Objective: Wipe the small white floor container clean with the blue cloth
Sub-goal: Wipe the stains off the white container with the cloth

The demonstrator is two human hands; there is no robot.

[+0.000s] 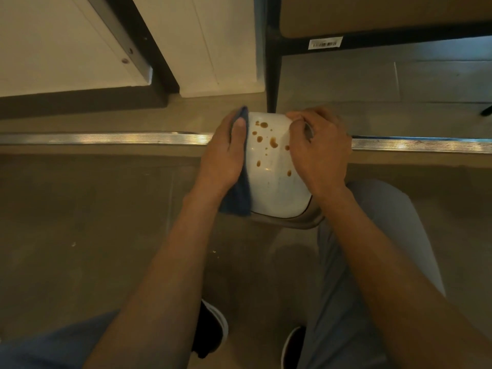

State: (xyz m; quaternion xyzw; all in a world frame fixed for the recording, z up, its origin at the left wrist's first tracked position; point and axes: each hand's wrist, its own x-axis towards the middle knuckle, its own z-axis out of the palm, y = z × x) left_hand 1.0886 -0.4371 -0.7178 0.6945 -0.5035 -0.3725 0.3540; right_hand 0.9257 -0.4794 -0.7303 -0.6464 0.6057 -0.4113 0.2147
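Observation:
The small white container [274, 179] is in the middle of the view, between both hands, its white face dotted with several brown stains. My left hand [226, 150] lies along its left side and holds the blue cloth [238, 198] against it, thumb on top; the cloth hangs below the palm and peeks out above the fingers. My right hand [319, 150] grips the container's right upper edge with curled fingers. The container's far side and base are hidden.
A metal floor strip [106, 138] runs left to right behind the hands. A black furniture leg [273, 70] stands just beyond the container. White panels [66, 49] with a dark frame fill the upper left. My knees and dark shoes [213, 326] are below.

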